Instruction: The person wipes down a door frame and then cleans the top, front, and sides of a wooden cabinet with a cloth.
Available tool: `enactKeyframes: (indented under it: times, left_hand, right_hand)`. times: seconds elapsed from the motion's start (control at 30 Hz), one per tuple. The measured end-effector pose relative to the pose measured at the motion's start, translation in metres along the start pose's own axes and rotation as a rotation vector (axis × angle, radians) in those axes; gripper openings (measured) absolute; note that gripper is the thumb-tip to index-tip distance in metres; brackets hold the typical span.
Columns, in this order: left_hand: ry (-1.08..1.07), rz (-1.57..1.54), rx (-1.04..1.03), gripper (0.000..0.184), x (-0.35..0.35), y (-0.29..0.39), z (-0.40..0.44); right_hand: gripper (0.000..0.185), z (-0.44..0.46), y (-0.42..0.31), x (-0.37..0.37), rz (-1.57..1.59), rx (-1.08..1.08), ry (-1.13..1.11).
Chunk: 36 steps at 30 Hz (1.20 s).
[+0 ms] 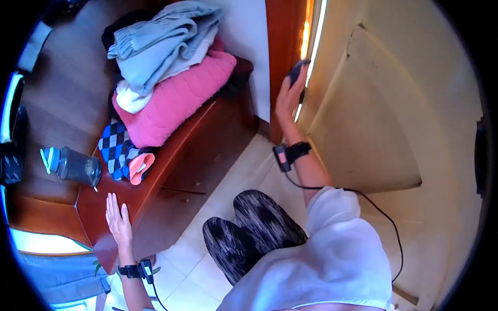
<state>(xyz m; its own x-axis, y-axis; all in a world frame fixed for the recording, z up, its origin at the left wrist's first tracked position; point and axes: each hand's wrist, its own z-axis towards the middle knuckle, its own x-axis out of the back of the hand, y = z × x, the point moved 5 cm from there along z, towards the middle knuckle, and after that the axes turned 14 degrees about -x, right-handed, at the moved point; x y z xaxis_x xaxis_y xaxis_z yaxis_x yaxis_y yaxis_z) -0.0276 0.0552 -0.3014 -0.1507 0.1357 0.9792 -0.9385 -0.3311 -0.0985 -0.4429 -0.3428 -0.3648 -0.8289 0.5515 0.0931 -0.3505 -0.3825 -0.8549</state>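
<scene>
My left hand lies flat with fingers stretched along the reddish-brown wooden ledge; it holds nothing. A clear water bottle with a blue cap lies on its side just beyond its fingertips. At the edge of the cream door, my right hand is raised with its fingers around a small dark grey thing, whose kind I cannot make out. Beside that hand, bright light shows through a narrow gap along the door.
On the ledge sit a pink knitted garment, folded light blue clothes and a blue-black checkered cloth. Cables run from the bands on both wrists. My knees are above the pale tiled floor.
</scene>
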Motion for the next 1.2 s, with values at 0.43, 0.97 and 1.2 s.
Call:
enactKeyframes:
  times: [0.43,0.97,1.2]
  left_hand:
    - [0.044,-0.062,-0.051,0.048,-0.013,-0.013,0.000]
    - [0.053,-0.127,-0.040,0.049,-0.019,-0.021,0.001]
    - [0.045,-0.125,-0.034,0.049,-0.017,-0.019,0.001]
  right_hand:
    - [0.048,-0.017,0.028,0.002,0.146,-0.143,-0.015]
    - [0.050,-0.030,0.077,0.028,0.189,-0.249,-0.159]
    - [0.050,-0.005,0.070,0.004,0.165,-0.168,-0.109]
